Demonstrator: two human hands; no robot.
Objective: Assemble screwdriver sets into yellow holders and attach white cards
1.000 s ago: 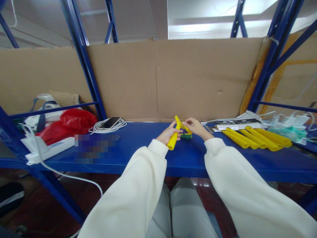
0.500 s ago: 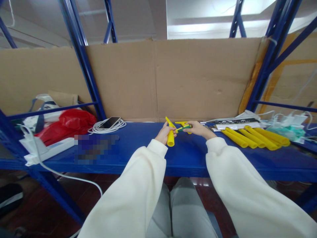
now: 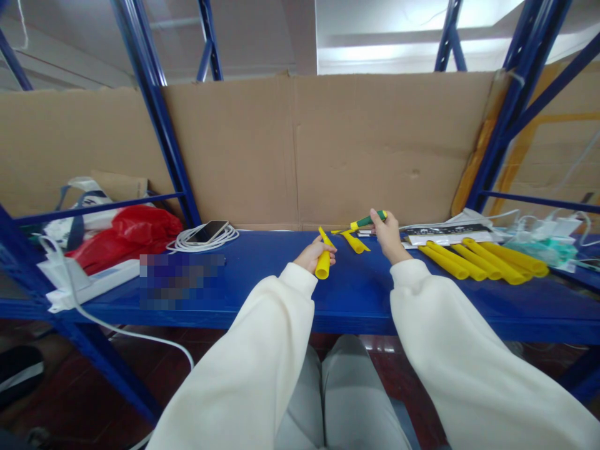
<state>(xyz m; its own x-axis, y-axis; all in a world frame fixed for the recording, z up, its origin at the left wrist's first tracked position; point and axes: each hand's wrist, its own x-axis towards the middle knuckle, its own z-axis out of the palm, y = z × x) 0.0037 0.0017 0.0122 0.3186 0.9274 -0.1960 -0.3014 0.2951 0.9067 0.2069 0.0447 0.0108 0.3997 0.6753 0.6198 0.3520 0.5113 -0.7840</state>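
My left hand is closed around a yellow tube, its open round end facing me and its narrow far end pointing up. In my raised right hand is a slim screwdriver-like tool with a green and yellow handle, its thin end pointing left. I cannot make out the kind of tip. Below that tool, a shorter cut-looking yellow tube piece lies on the blue shelf, touched by neither hand.
Several yellow tubes lie at the right, before a black-and-white packet. On the left are a phone on a coiled white cable, a red bag and a white power strip. Cardboard stands behind.
My right hand has lifted the tool up and right, away from the yellow tube. My left hand keeps hold of the tube, nearly in place. The loose yellow piece now shows more fully.
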